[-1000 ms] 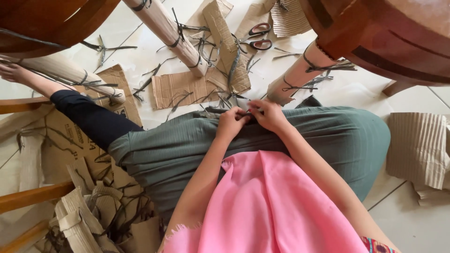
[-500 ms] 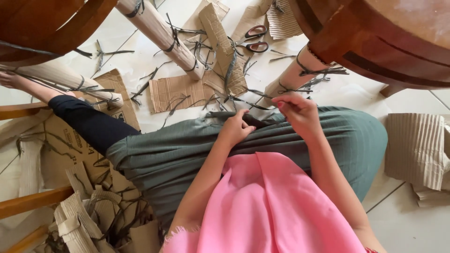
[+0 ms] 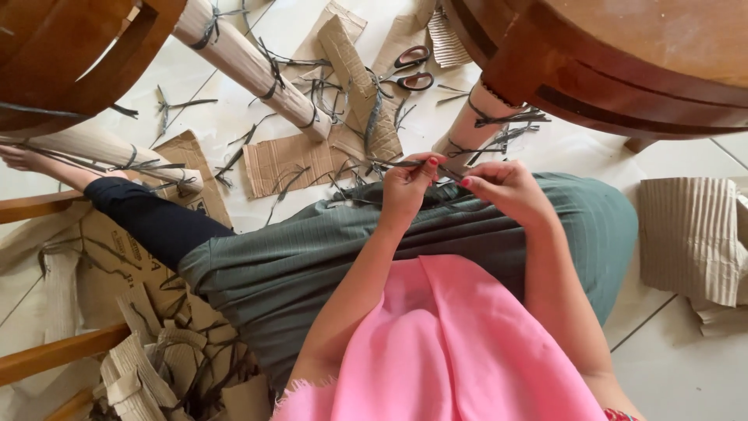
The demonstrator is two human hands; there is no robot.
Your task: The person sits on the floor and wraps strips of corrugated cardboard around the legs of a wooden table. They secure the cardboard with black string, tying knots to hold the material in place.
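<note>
Head view: left hand (image 3: pixel 405 191) and right hand (image 3: pixel 505 189) meet above the lap, over the green trousers (image 3: pixel 436 234). Fingers of both pinched shut on one thin dark strip (image 3: pixel 427 165). Strip's long axis runs roughly left to right, tilting slightly down toward the right hand. Scissors (image 3: pixel 411 68) lie well apart on the floor, among cardboard scraps (image 3: pixel 280 164).
</note>
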